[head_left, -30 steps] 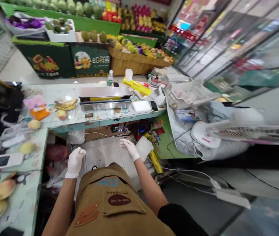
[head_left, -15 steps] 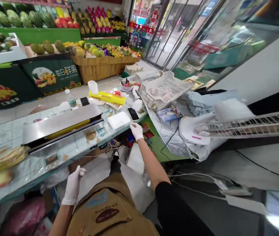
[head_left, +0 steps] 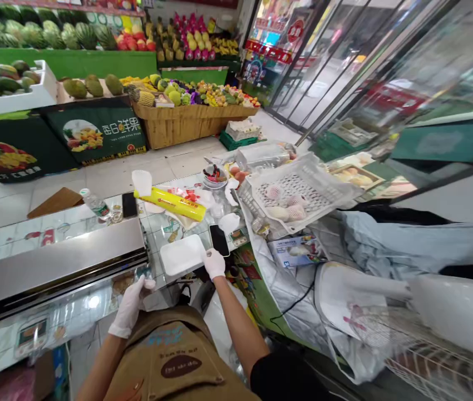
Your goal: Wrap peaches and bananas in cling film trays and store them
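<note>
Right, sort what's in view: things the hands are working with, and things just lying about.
Likely in use:
white rectangular tray, by the white-gloved right hand

Apparently lying about:
black rectangular phone
yellow cylindrical roll
clear plastic bottle
white perforated plastic crate

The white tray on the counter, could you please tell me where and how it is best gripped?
Probably by the right rim of the white tray, near its front corner, coming from the right with the right hand and pinching the edge from above and below. The tray looks shallow and lies flat, with that corner close to the counter's front edge and nearest that hand.
</note>
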Demonstrator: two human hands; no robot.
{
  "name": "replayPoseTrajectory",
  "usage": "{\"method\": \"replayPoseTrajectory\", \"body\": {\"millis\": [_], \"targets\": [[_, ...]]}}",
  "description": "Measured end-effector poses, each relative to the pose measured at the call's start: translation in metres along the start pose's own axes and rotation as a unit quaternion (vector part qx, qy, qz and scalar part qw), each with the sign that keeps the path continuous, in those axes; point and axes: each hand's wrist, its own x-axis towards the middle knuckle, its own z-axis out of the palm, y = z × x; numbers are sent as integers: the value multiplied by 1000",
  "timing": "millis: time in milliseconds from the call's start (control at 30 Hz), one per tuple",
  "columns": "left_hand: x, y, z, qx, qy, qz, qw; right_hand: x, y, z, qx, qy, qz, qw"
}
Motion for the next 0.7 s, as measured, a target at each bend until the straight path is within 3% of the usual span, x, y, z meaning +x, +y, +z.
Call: {"method": "replayPoseTrajectory", "body": {"millis": [167,267,333,433,533,600,700], "targets": [[33,29,23,12,-70,-25,997,4,-13,-4,69,48,33,996],[42,53,32,12,-116,-20,993,0,-17,-21,128,77,43,988],[43,65,28,8,-138,-8,990,-8,-17,-37,169,93,48,980],[41,78,6,-5,-140,16,990,-20,-25,-58,223,108,49,968],[40,90,-29,-51,-82,30,995,-35,-61,-53,312,104,29,944],[40,100,-57,-84,-29,46,995,-52,-103,-29,372,56,7,927],[45,117,-106,-94,36,97,990,-83,-177,30,382,-52,-38,922]]}}
